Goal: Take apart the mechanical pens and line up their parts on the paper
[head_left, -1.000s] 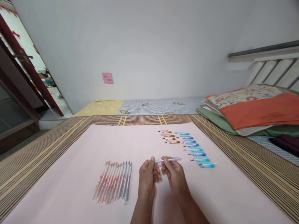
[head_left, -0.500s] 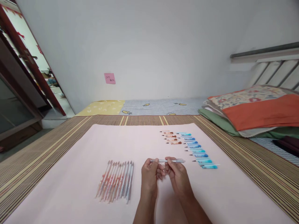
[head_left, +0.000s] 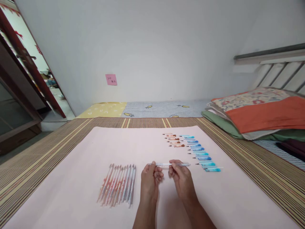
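Observation:
My left hand point(head_left: 150, 178) and my right hand point(head_left: 181, 176) pinch the two ends of a clear, pale pen point(head_left: 163, 164), held level just above the pink sheet. Between the hands a thin whitish stretch of it shows; whether its parts have separated there I cannot tell. Left of my left hand lies a row of pens point(head_left: 116, 184) with clear, reddish and grey barrels, side by side, tips pointing away. Beyond my right hand are blue pen pieces point(head_left: 202, 154) in a slanting column, thin dark-tipped rods among them. Beside these are several brown-ended pieces point(head_left: 173, 140).
The pink sheet point(head_left: 71, 168) covers a striped mat point(head_left: 47, 152). Folded bedding point(head_left: 257, 108) is piled at the right, by a white slatted rail point(head_left: 283, 76). A pink note point(head_left: 111, 79) sticks to the wall behind. A doorway point(head_left: 57, 92) is at the far left.
My left hand has moved slightly left, widening the gap between my hands. The held pen now spans a longer stretch. The laid-out pens have stayed in place.

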